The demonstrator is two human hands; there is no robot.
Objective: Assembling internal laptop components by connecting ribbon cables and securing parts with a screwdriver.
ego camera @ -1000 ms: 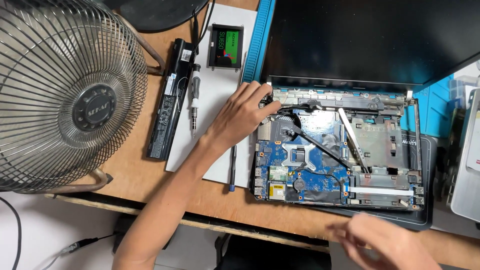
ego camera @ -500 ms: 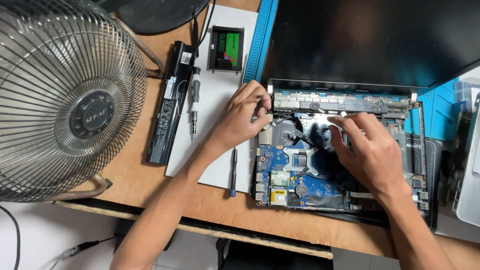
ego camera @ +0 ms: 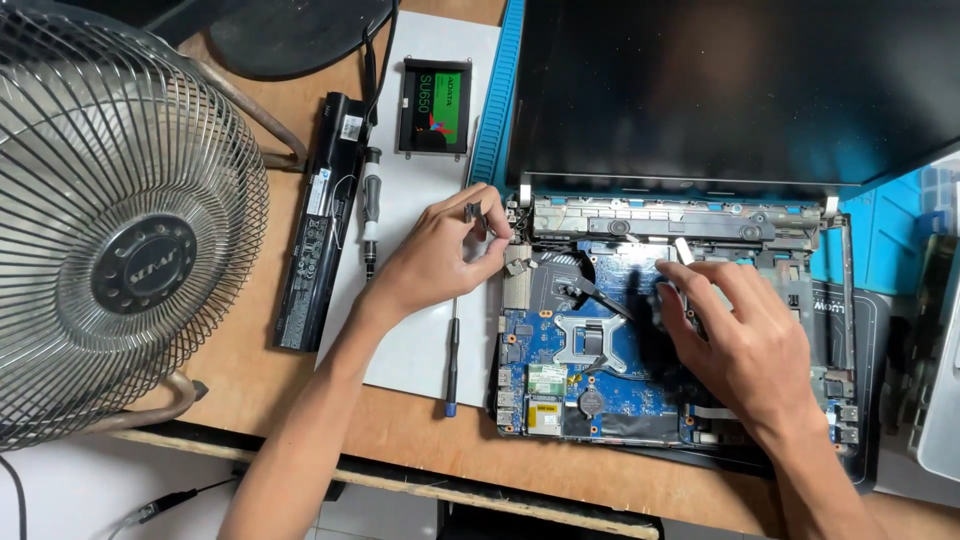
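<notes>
We see an opened laptop (ego camera: 700, 330) on a wooden desk (ego camera: 250, 400), its dark screen (ego camera: 740, 90) folded back flat and the blue circuit board (ego camera: 590, 370) bare in the lower half.

Left hand (ego camera: 435, 260): curled at the upper left corner of the laptop, by the hinge. Its fingertips (ego camera: 490, 225) pinch a small dark part there; we cannot tell what the part is. The hand is closed in a fine grip, not a fist.

Right hand (ego camera: 745, 345): lies palm down over the right middle of the circuit board, fingers bent, the fingertips pressing on the board near a pale strip (ego camera: 684, 250). Whether it grips anything under the fingers we cannot tell.

Left of the laptop a white sheet (ego camera: 420, 350) lies on the desk. On it: a thin screwdriver with a blue tip (ego camera: 452, 360) just below the left wrist, a second driver with a grey handle (ego camera: 371, 205) near the sheet's left edge, and a flat drive with a green label (ego camera: 435, 105) at the top. A long black battery (ego camera: 320, 220) lies just beside the sheet, on its left. A wire-caged fan (ego camera: 110, 220) fills the left of the view. A blue strip (ego camera: 497, 90) runs along the sheet's right edge, up to the screen.
</notes>
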